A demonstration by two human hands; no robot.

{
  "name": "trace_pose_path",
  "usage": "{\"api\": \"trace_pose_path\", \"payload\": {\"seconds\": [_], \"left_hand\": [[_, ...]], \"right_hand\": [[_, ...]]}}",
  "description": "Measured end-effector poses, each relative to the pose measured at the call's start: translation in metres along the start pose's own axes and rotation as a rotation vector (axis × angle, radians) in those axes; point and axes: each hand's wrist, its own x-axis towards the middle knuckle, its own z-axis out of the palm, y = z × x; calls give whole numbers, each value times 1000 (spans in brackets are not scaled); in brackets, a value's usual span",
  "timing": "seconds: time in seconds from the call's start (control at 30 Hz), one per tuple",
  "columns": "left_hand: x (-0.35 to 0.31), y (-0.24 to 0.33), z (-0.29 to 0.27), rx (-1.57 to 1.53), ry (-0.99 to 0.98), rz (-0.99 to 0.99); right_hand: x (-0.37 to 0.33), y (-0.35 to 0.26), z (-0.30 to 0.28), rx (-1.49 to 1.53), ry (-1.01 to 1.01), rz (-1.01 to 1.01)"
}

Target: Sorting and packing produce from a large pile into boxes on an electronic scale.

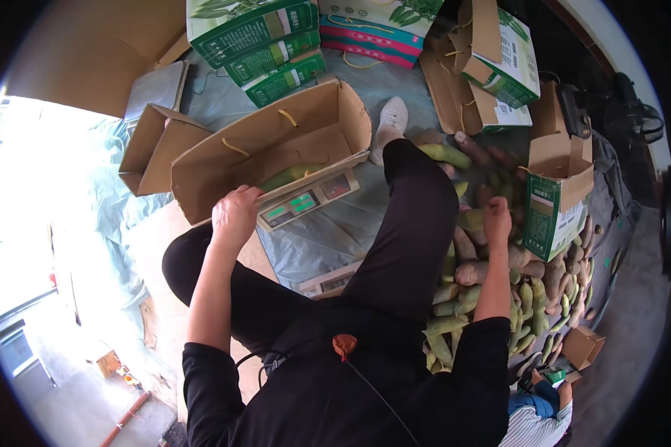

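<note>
My left hand is closed at the near edge of an open cardboard box with yellow cord handles; its fingertips are partly hidden. Inside that box, just beyond those fingers, lies a green radish. The box rests on a digital scale with a lit green display. Off to the right, my right hand hangs over a heap of green radishes and brownish-pink roots. Its fingers are curled in, and whatever they may hold is hidden.
Stacked green cartons and a red-and-teal box stand at the far side. A second opened carton sits on the heap at right. At the lower right, another person is near a small cardboard box.
</note>
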Motion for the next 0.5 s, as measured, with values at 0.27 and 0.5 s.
{"api": "trace_pose_path", "payload": {"seconds": [0.27,0.5], "left_hand": [[0,-1,0,37,19,35],[-2,-3,0,40,22,69]], "right_hand": [[30,-164,-107,437,59,-253],[32,-323,-133,967,-85,-509]]}}
